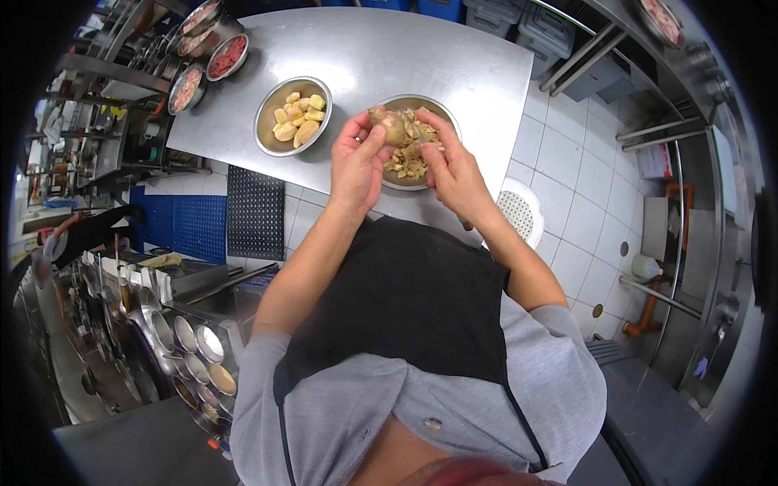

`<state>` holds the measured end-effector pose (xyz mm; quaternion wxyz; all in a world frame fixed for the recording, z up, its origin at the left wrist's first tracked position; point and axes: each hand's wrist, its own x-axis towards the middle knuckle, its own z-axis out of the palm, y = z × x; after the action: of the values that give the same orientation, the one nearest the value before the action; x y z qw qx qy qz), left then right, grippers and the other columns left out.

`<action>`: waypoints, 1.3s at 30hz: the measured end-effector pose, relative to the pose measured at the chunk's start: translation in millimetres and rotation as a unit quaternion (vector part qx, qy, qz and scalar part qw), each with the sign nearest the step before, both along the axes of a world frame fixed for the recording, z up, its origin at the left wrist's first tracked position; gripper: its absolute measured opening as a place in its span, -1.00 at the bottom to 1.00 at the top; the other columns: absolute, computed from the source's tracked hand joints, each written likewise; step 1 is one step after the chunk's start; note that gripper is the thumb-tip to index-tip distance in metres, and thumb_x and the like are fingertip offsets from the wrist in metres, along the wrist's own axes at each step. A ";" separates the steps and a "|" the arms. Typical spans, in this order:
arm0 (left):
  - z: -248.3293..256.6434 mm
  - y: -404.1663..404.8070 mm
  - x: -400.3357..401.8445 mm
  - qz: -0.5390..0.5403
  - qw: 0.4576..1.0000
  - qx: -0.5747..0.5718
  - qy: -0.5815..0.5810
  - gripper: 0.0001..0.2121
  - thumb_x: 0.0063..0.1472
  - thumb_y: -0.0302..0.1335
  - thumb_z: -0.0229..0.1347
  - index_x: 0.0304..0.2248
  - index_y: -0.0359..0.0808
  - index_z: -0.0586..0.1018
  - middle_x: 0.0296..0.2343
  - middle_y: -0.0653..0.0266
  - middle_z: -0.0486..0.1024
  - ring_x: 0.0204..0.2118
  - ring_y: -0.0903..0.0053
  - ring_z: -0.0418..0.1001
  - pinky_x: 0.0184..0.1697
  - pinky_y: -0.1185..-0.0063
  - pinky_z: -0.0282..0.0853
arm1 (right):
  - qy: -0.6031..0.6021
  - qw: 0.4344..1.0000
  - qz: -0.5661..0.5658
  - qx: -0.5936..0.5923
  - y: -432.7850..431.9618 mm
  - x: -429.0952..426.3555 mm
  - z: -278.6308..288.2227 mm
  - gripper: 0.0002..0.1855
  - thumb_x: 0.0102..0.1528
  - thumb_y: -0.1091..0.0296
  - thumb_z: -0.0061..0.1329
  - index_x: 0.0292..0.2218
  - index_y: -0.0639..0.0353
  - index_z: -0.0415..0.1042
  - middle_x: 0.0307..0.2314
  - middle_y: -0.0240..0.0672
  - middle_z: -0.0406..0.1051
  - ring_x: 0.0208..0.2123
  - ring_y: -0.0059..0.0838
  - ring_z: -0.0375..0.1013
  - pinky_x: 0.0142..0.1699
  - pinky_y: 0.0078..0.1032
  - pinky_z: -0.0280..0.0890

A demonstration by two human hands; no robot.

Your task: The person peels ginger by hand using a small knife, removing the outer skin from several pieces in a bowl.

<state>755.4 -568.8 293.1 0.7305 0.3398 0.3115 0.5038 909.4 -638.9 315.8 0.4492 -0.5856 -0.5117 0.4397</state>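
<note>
My left hand [360, 164] grips a knobbly, unpeeled piece of ginger root [392, 126] above a metal bowl [451, 113]. Brown and yellow peelings [406, 163] lie in that bowl. On the ginger's right side, my right hand [453, 167] holds a knife; part of its metal blade [422, 135] shows between the fingers, and the end of its handle [467, 225] sticks out below the wrist. To the left stands a second metal bowl [262, 135] with several peeled yellow pieces of ginger [307, 130] in it.
Both bowls rest on a stainless steel table [364, 48]. Bowls of raw meat [228, 58] stand at its far left corner. A white plastic stool [521, 212] is by the right edge. Another person [79, 234] is far left, near pans and containers [197, 358]. Lidded bins [547, 36] stand beyond.
</note>
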 end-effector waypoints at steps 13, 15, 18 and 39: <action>1.8 1.0 -6.6 0.002 0.991 -0.095 -0.098 -0.71 0.30 -0.50 0.03 -0.03 -0.38 0.34 -0.14 0.13 0.43 -0.06 0.40 0.44 0.07 0.40 0.38 | -0.085 0.995 0.013 0.058 -6.3 -13.1 -9.4 -0.46 0.25 0.36 -0.21 0.23 -0.03 0.09 -0.18 0.14 0.44 -0.19 0.14 0.46 -0.11 -0.16 0.38; 0.3 -0.7 -3.3 0.017 0.992 -0.090 -0.088 -0.72 0.29 -0.49 0.05 -0.05 -0.38 0.34 -0.15 0.13 0.44 -0.07 0.41 0.45 0.07 0.41 0.38 | -0.109 0.986 -0.005 0.123 -4.4 -17.5 -18.4 -0.46 0.27 0.35 -0.21 0.25 -0.09 0.08 -0.31 0.06 0.48 -0.31 0.02 0.52 -0.19 -0.27 0.39; -2.0 -1.5 -2.2 0.030 0.990 -0.107 -0.091 -0.75 0.28 -0.48 0.07 -0.11 -0.39 0.34 -0.17 0.12 0.44 -0.09 0.41 0.46 0.06 0.42 0.39 | -0.112 0.986 0.003 0.121 -5.6 -16.8 -13.2 -0.45 0.27 0.35 -0.20 0.25 -0.12 0.08 -0.30 0.07 0.50 -0.28 0.07 0.51 -0.18 -0.27 0.39; -13.1 -9.1 -3.0 0.013 0.997 -0.066 -0.025 -0.75 0.30 -0.52 -0.02 -0.07 -0.45 0.33 -0.13 0.04 0.42 -0.05 0.34 0.43 0.07 0.32 0.38 | -0.078 0.996 -0.018 0.035 13.8 -13.3 -18.4 -0.63 0.24 0.34 -0.20 0.07 0.07 0.20 -0.52 0.05 0.46 -0.43 0.11 0.49 -0.36 -0.16 0.33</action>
<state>752.4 -577.9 280.0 0.7522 0.2745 0.3302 0.4997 896.1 -625.1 297.4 0.4360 -0.6110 -0.5497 0.3665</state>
